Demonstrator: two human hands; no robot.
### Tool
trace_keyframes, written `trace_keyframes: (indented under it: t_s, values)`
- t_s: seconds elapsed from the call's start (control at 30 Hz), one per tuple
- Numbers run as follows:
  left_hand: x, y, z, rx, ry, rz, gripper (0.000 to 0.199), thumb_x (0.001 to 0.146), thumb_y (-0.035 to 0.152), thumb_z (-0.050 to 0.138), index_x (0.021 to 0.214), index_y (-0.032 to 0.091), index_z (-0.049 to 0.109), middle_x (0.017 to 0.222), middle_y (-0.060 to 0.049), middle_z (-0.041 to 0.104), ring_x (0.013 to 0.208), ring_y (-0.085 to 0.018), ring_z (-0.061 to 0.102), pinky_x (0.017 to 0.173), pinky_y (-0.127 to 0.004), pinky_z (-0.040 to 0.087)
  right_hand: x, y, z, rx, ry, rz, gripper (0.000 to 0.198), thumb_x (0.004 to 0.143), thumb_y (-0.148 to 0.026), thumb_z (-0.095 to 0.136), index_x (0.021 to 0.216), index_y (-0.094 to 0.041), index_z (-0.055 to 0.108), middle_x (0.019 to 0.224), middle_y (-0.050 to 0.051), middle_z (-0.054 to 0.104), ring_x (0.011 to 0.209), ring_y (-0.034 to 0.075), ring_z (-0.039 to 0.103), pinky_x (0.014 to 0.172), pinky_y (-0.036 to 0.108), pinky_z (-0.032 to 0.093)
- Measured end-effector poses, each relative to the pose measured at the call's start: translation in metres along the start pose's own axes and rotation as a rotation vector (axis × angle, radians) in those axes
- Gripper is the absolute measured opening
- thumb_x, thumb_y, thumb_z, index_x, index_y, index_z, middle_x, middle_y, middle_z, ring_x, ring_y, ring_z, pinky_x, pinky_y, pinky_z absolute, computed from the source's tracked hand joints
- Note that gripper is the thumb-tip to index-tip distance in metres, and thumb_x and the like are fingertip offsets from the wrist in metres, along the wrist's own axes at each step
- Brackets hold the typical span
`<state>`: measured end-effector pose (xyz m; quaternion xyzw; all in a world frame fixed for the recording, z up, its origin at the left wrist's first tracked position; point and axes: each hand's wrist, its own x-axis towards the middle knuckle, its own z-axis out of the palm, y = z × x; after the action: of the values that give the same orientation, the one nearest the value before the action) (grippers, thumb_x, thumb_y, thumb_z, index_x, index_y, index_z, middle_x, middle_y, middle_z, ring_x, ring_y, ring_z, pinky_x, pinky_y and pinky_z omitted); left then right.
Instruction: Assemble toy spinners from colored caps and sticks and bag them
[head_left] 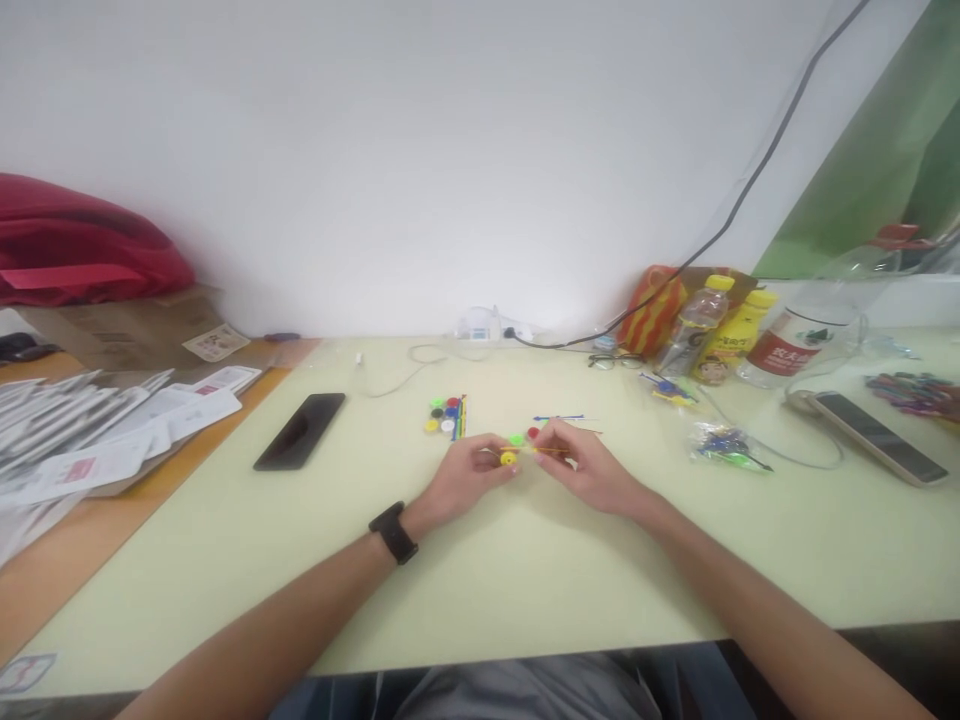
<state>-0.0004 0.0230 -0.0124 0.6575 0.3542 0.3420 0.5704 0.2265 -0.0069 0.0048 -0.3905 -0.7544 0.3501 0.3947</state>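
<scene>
Pinching a small round yellow plastic piece (508, 459) in the left hand (466, 474), a thin yellow-orange stick (553, 450) in the right hand (583, 465), fingers covering stick ends. Bright green disc (516, 439) and red disc (533, 434) behind, partly hidden; can't tell if yellow parts touch.

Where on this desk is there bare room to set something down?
Bare patches: between the dark phone and the coloured discs, and the wide area between the left hand, the right hand and the near edge. Crowded: right rear, with bottles, bagged parts and a pale phone; far left, with white packets.
</scene>
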Motion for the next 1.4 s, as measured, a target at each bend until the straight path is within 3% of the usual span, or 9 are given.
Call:
trace_keyframes:
  t_s: [0.13,0.3,0.53,0.73,0.9,1.07,1.2,1.4]
  values:
    - [-0.001,0.005,0.001,-0.013,-0.069,0.032,0.038,0.081,0.036,0.082,0.112,0.016,0.073,0.111,-0.012,0.076,0.101,-0.027,0.073,0.093,-0.04,0.058,0.0,0.0,0.008,-0.009,0.025,-0.04,0.017,0.1,-0.038,0.054,0.093,-0.023,0.059,0.081,0.002,0.057,0.072,0.018,0.052,0.07,0.032,0.047]
    - [-0.003,0.012,0.003,-0.002,-0.117,0.089,0.036,0.085,0.037,0.078,0.115,0.016,0.074,0.118,-0.013,0.075,0.109,-0.029,0.071,0.097,-0.044,0.057,-0.002,-0.005,0.016,0.002,0.023,-0.053,0.015,0.102,-0.028,0.044,0.099,-0.022,0.058,0.093,0.006,0.063,0.082,0.02,0.058,0.073,0.033,0.049]
    - [-0.003,0.012,0.004,0.079,-0.063,0.134,0.032,0.091,0.038,0.073,0.115,0.019,0.075,0.117,-0.012,0.075,0.11,-0.028,0.07,0.095,-0.042,0.057,-0.002,-0.002,0.021,-0.012,0.048,-0.042,0.009,0.098,-0.023,0.05,0.106,-0.025,0.052,0.096,0.005,0.062,0.087,0.02,0.061,0.074,0.033,0.05]
    - [-0.005,0.008,0.004,0.144,-0.012,0.242,0.025,0.091,0.035,0.072,0.11,0.019,0.076,0.109,-0.01,0.073,0.103,-0.024,0.071,0.097,-0.041,0.058,-0.002,0.001,0.013,-0.13,0.02,-0.065,0.003,0.097,-0.028,0.054,0.098,-0.024,0.054,0.084,0.001,0.062,0.068,0.016,0.055,0.065,0.031,0.047]
    - [-0.006,0.008,0.001,0.294,0.015,0.337,0.021,0.092,0.034,0.07,0.107,0.02,0.076,0.103,-0.01,0.073,0.097,-0.022,0.07,0.09,-0.038,0.059,-0.003,0.002,0.003,-0.291,-0.014,-0.11,0.011,0.097,-0.031,0.058,0.089,-0.023,0.06,0.078,0.001,0.063,0.065,0.016,0.052,0.063,0.03,0.044]
    - [-0.006,0.01,-0.003,0.411,0.026,0.366,0.018,0.094,0.034,0.068,0.104,0.021,0.076,0.098,-0.008,0.074,0.09,-0.02,0.069,0.085,-0.035,0.057,-0.001,-0.001,0.0,-0.251,-0.03,-0.115,0.016,0.098,-0.034,0.058,0.088,-0.023,0.062,0.076,0.001,0.063,0.064,0.015,0.051,0.062,0.03,0.044]
    - [-0.006,0.01,-0.002,0.374,0.029,0.377,0.021,0.093,0.036,0.069,0.105,0.021,0.077,0.097,-0.008,0.073,0.09,-0.02,0.069,0.086,-0.036,0.058,0.001,-0.001,-0.002,-0.179,-0.003,-0.095,0.02,0.098,-0.039,0.059,0.089,-0.022,0.065,0.078,0.002,0.064,0.067,0.016,0.054,0.062,0.03,0.048]
    - [-0.006,0.015,-0.001,0.143,-0.061,0.314,0.023,0.096,0.035,0.065,0.11,0.023,0.078,0.125,-0.013,0.071,0.115,-0.027,0.067,0.098,-0.043,0.057,0.004,0.005,-0.004,-0.068,0.056,-0.058,0.019,0.097,-0.04,0.061,0.1,-0.022,0.066,0.094,0.006,0.066,0.074,0.018,0.062,0.068,0.033,0.053]
